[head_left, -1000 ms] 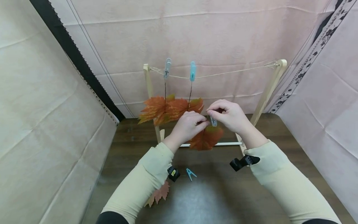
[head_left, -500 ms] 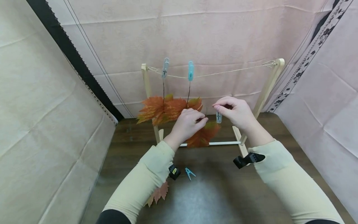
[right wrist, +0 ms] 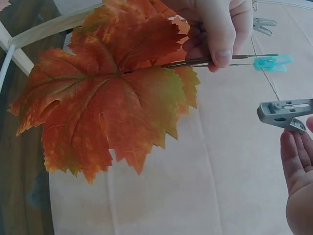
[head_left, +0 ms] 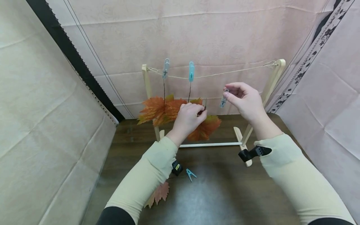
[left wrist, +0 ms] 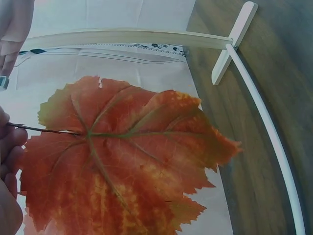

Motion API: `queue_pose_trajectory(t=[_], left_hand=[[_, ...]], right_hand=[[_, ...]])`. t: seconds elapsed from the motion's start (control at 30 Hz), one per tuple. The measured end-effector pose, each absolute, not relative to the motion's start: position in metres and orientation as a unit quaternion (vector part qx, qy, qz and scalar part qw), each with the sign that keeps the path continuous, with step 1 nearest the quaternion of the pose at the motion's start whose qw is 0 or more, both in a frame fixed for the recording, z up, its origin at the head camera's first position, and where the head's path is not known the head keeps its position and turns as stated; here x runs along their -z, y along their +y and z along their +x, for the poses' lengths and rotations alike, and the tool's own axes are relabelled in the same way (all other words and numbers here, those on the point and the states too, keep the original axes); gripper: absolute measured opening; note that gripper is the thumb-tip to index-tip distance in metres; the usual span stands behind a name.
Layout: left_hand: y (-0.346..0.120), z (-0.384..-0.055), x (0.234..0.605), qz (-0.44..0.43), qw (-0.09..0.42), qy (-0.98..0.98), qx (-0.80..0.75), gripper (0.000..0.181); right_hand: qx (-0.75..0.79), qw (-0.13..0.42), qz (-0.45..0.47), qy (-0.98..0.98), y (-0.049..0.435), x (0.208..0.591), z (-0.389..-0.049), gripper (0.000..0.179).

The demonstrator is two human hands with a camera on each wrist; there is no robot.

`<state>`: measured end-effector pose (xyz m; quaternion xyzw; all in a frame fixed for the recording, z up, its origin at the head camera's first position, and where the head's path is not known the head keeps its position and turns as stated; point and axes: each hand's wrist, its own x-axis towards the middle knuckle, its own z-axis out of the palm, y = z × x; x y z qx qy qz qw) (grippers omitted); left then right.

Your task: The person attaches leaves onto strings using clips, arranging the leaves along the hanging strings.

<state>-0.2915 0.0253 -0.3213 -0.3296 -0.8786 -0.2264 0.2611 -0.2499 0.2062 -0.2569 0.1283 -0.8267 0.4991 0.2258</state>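
My left hand point(head_left: 189, 118) pinches the thin dark stem of an orange artificial leaf point(head_left: 207, 127), whose blade hangs below the fingers and fills much of the left wrist view. To its right, my right hand point(head_left: 245, 100) holds a grey-blue clothespin point(head_left: 223, 102) between thumb and fingers. In the right wrist view the clothespin point(right wrist: 281, 113) is apart from the stem. A cord point(head_left: 225, 73) runs above both hands. Two orange leaves point(head_left: 152, 109) hang from it by their stems, one under a pale blue clothespin point(head_left: 166, 68), the other under a bright blue clothespin point(head_left: 191, 72).
The cord is tied between two wooden posts point(head_left: 274, 79), joined low down by a white rod point(head_left: 216, 144). On the brown table point(head_left: 213, 200) lie a blue clothespin point(head_left: 191, 174) and a pinkish leaf point(head_left: 161, 194), partly behind the left sleeve. Pale cloth surrounds the table.
My right hand has moved up and right with the clothespin, away from the left hand. My left hand has risen slightly, lifting the leaf clear of the white rod in the head view.
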Motion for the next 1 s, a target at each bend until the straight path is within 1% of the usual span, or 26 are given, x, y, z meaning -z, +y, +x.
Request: queue_pose_trajectory(t=[0.17,0.4,0.53,0.77,1.0], left_hand=[[0.028,-0.294,0.317,-0.333,0.273,-0.871,0.237,0.015],[0.034,-0.294,0.3,-0.316,0.268,-0.875,0.25,0.021],[0.035,-0.296,0.297,-0.302,0.276,-0.876,0.255,0.018],[0.037,-0.298,0.295,-0.293,0.263,-0.882,0.261,0.015],[0.043,-0.302,0.288,-0.284,0.296,-0.877,0.249,0.018]], right_hand=[[-0.509,0.227,0.128,-0.821,0.212,0.255,-0.258,0.03],[-0.505,0.249,0.117,-0.818,0.218,0.248,-0.274,0.03],[-0.505,0.249,0.117,-0.818,0.216,0.24,-0.277,0.031],[-0.524,0.26,0.113,-0.803,0.214,0.228,-0.281,0.028],[-0.546,0.269,0.118,-0.784,0.201,0.205,-0.277,0.027]])
